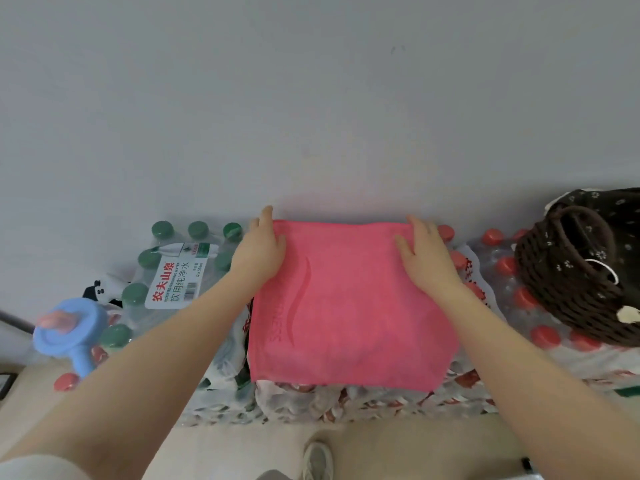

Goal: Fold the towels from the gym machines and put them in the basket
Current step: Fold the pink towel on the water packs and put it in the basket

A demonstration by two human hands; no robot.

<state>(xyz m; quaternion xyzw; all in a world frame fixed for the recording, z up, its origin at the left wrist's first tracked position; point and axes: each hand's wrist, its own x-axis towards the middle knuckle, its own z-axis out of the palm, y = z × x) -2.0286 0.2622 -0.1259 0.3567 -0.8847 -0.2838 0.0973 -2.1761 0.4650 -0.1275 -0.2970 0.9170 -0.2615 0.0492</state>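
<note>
A pink towel [349,306] lies flat as a folded rectangle on top of shrink-wrapped packs of water bottles against the wall. My left hand [261,249] rests on its far left corner, fingers around the edge. My right hand [427,252] lies on its far right corner with the thumb on the cloth. A dark brown wicker basket [554,292] with a floral lining and a loop handle stands on the bottle packs to the right of the towel.
A pack of green-capped bottles [173,271] sits left of the towel, red-capped bottles [545,336] under and beside the basket. A blue dumbbell [69,332] lies at the far left. The grey wall [311,98] rises right behind. My shoe [317,460] shows on the beige floor.
</note>
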